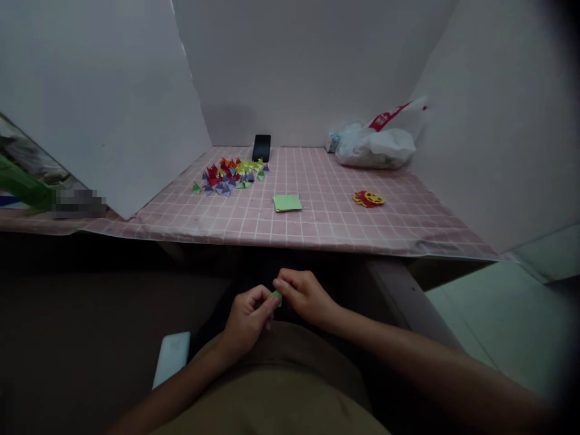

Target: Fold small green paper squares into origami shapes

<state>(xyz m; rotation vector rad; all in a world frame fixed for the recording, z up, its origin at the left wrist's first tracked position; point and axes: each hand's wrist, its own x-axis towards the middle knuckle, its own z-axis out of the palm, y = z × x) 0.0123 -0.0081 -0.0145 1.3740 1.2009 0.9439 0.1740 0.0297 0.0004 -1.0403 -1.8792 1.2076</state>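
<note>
Between my two hands, over my lap and below the table's edge, is a small folded piece of green paper (277,296). My left hand (248,315) pinches it between thumb and fingers. My right hand (304,296) is closed at its upper edge, thumb and forefinger pressed on the paper. Much of the paper is hidden by the fingers. On the table ahead lies a stack of square paper sheets (287,203) with a green one on top. To its left is a cluster of small folded paper pieces (229,177) in red, orange, yellow, purple and green.
A pink checked cloth (317,226) covers the table, with white panels (299,72) around it. A black phone (261,148) leans at the back. Right of the stack are red and yellow cut-outs (369,199) and a white plastic bag (378,145). A pale flat object (172,356) lies beside my left forearm.
</note>
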